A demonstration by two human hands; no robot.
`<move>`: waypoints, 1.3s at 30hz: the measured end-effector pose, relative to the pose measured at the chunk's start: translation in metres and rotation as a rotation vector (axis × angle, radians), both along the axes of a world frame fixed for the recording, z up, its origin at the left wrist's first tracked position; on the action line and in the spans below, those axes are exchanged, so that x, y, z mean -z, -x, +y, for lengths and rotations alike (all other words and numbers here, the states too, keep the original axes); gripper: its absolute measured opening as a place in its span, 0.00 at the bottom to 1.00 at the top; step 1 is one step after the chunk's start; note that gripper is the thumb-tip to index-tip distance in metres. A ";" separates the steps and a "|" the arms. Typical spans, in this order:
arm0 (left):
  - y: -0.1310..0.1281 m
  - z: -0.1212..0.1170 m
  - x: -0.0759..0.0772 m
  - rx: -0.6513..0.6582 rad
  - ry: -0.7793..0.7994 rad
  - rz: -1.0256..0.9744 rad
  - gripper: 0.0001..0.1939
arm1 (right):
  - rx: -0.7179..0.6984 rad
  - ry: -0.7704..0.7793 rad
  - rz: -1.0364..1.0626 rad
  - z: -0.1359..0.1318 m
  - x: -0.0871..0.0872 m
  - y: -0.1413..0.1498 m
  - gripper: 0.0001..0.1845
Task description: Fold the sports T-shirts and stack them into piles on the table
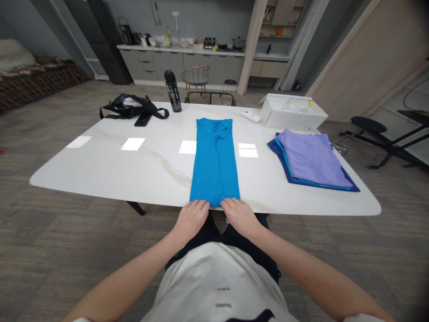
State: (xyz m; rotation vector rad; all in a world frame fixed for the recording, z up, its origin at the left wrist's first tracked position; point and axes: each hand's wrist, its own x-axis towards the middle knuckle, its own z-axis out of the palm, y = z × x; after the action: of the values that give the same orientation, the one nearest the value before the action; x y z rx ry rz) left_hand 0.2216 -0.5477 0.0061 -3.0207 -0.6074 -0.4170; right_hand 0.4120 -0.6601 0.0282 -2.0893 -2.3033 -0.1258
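A bright blue shirt (214,161) lies on the white table, folded lengthwise into a long strip. Its collar end points away from me, and its near end reaches the table's front edge. My left hand (193,217) has its fingers curled over the left corner of that near end. At the right corner, my right hand (240,215) grips the cloth in the same way. Both thumbs are hidden under the hands or the fabric.
To the right, a stack of folded clothes (311,156) has a lavender piece on top. Behind it stand a white box (291,112) and a small white device (251,117). A black bag (130,106), a phone (143,120) and a dark bottle (173,91) sit at the back left.
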 end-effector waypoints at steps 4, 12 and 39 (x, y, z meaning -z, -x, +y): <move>-0.007 0.021 -0.028 0.023 0.127 0.069 0.11 | -0.015 0.129 0.128 0.018 -0.023 -0.017 0.09; -0.059 0.116 -0.084 0.295 0.792 0.383 0.10 | -0.093 0.603 0.551 0.102 -0.073 -0.075 0.06; -0.301 0.468 -0.078 0.157 1.254 0.402 0.21 | 0.179 0.886 1.274 0.441 -0.037 -0.329 0.21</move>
State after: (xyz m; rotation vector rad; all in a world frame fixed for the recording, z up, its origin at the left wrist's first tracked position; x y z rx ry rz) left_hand 0.5228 -0.0802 0.0840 -4.0687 -0.7901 0.9397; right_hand 0.7409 -0.2196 0.0652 -1.6127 -1.3655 1.8562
